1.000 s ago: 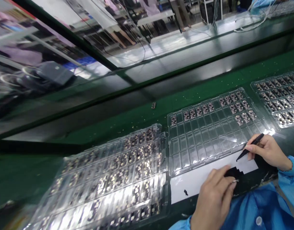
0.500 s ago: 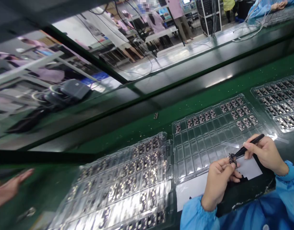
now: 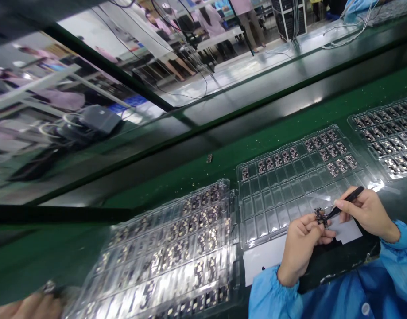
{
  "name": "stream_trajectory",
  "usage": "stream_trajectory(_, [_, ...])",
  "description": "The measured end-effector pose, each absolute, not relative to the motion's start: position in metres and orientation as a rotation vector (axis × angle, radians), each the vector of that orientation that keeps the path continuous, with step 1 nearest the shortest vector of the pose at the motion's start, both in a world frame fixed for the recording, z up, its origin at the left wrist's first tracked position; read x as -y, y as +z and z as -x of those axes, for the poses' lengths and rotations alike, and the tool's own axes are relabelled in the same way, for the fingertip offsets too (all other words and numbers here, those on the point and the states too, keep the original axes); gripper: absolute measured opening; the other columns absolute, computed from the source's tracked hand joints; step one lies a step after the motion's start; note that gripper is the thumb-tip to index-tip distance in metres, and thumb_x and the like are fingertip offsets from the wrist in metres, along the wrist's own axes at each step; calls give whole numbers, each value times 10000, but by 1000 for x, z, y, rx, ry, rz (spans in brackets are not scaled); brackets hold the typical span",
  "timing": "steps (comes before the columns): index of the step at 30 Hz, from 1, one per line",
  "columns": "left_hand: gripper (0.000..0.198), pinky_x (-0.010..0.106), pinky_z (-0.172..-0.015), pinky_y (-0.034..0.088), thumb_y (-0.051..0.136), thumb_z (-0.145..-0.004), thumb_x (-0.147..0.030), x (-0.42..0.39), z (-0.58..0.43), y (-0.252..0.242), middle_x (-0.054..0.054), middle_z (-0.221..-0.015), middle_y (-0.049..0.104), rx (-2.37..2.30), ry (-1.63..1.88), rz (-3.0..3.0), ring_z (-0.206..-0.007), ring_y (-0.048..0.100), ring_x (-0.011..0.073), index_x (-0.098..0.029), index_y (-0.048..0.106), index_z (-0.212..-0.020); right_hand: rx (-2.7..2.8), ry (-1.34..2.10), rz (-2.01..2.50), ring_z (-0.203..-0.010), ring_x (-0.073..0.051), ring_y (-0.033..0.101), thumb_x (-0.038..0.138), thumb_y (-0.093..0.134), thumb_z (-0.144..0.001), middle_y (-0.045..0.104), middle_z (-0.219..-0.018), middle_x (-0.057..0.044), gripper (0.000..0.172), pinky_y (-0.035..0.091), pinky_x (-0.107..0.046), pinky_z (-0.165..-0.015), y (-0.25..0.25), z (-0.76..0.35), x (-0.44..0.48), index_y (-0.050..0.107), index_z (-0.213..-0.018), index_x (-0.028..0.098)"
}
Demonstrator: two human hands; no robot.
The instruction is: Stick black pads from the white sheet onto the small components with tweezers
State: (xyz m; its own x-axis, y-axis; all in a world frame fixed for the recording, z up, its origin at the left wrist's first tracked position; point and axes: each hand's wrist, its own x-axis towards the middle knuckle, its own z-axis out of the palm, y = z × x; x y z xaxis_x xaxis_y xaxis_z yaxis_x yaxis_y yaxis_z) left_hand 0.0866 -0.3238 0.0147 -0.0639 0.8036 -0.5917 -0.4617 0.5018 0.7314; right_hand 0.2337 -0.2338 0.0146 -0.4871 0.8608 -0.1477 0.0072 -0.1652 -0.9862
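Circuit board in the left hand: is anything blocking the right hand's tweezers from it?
Nothing visible. The left hand holds the circuit board raised, and the right hand's black tweezers point straight at it; actual contact is too small to tell.

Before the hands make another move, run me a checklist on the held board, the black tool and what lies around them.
1. Circuit board held: ok, in the fingers of the left hand.
2. Black pointed tool held: ok, in the right hand.
3. Tool's tip touching the board: cannot tell; it is at the board, too small to judge.
4. Loose board in a tray: not ok; it lies on the green table.
5. Co-worker's hand apart from both hands: ok, at lower left.
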Motion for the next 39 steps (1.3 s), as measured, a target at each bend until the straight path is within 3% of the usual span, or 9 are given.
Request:
stream_trajectory(8, [397, 232, -605, 507, 729, -667, -290, 324, -87, 16, 134, -900, 679, -1258, 1074, -347, -721, 665, 196, -82, 638, -992, 1461, 1733, 1026, -430, -155, 593, 493, 692, -698, 605, -495, -8, 350, 497, -241, -425, 15, -232, 235, 565, -691, 167])
stream_trajectory(22, [410, 229, -578, 496, 767, -612, -351, 324, -89, 16, 111, -787, 684, -1296, 1086, -331, -618, 649, 164, -78, 650, -895, 1565, 1653, 952, -449, -166, 606, 383, 650, -771, 612, -515, -14, 225, 505, -252, -433, 15, -233, 237, 587, -701, 178])
stream_trajectory(32, [373, 220, -540, 494, 767, -594, -358, 324, -88, 19, 86, -725, 668, -1318, 1085, -287, -577, 638, 149, -86, 629, -810, 1762, 1339, 850, -525, -166, 634, 246, 633, -809, 667, -630, -24, 60, 522, -264, -518, 10, -243, 238, 659, -823, 194])
stream_trajectory(36, [368, 211, -535, 493, 769, -593, -345, 328, -91, 18, 86, -732, 668, -1315, 1091, -280, -562, 634, 140, -82, 629, -810, 1840, 1377, 780, -503, -170, 618, 267, 626, -810, 657, -612, -22, 76, 516, -278, -502, 14, -243, 239, 670, -798, 206])
stream_trajectory(39, [362, 206, -507, 489, 762, -602, -343, 336, -89, 24, 89, -737, 669, -1307, 1112, -261, -547, 637, 146, -83, 620, -810, 1773, 1198, 974, -549, -203, 625, 319, 609, -815, 659, -624, -38, 119, 522, -312, -527, 16, -249, 238, 681, -766, 237])
